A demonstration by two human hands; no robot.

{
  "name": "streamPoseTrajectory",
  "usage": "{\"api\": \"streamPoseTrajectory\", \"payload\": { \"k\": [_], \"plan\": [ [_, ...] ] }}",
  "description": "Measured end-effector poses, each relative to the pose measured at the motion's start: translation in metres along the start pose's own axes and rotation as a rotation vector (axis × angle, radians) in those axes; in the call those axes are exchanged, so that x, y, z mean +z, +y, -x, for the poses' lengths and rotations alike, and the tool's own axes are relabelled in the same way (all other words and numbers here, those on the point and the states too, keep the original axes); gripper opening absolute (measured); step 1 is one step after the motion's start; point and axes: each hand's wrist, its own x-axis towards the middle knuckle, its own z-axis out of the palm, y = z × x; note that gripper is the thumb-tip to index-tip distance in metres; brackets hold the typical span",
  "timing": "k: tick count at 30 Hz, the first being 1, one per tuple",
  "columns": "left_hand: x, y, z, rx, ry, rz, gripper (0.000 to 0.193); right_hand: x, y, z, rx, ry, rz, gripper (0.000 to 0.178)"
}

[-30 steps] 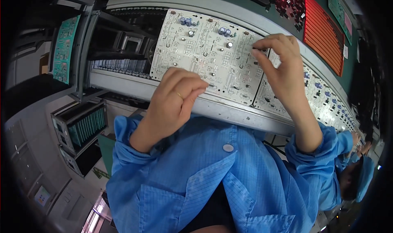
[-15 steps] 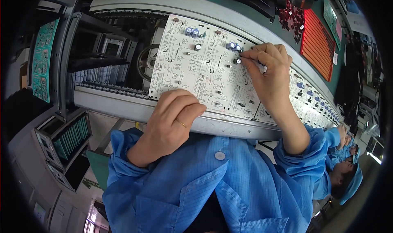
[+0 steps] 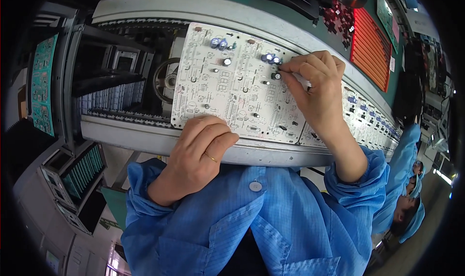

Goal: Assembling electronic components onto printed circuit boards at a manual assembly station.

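A white printed circuit board [image 3: 201,89] lies on the conveyor in front of me, with blue and black cylindrical capacitors standing on it. My right hand [image 3: 317,84] reaches over its far right part, thumb and forefinger pinched beside a black capacitor [image 3: 276,76] and a pair of blue capacitors [image 3: 270,59]. Whatever small part sits between those fingertips cannot be made out. At the board's near edge rests my left hand [image 3: 198,150], its fingers curled and thumb tucked against the forefinger. Its inside is hidden.
Metal rails [image 3: 242,152] border the conveyor, and more populated boards [image 3: 368,113] continue to the right. Beyond the far rail are an orange-red slotted tray [image 3: 370,48] and a pile of small red parts [image 3: 337,21]. Co-workers in blue [image 3: 399,179] are at the right.
The whole view has shifted slightly, so board and rails appear a little further left and lower. My right hand keeps its pinch near the same capacitors. A co-worker at the right has changed posture.
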Motion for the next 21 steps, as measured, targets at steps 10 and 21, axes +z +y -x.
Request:
{"api": "streamPoseTrajectory", "payload": {
  "k": [10, 21],
  "plan": [
    [-0.002, 0.008, -0.009, -0.066, -0.037, -0.052, 0.019, 0.010, 0.013, 0.016, -0.150, 0.136, 0.018, 0.019],
    [-0.008, 0.016, -0.013, -0.190, -0.013, 0.069, 0.020, -0.073, 0.258, 0.002, 0.197, 0.434, 0.636, 0.013]
  ]
}}
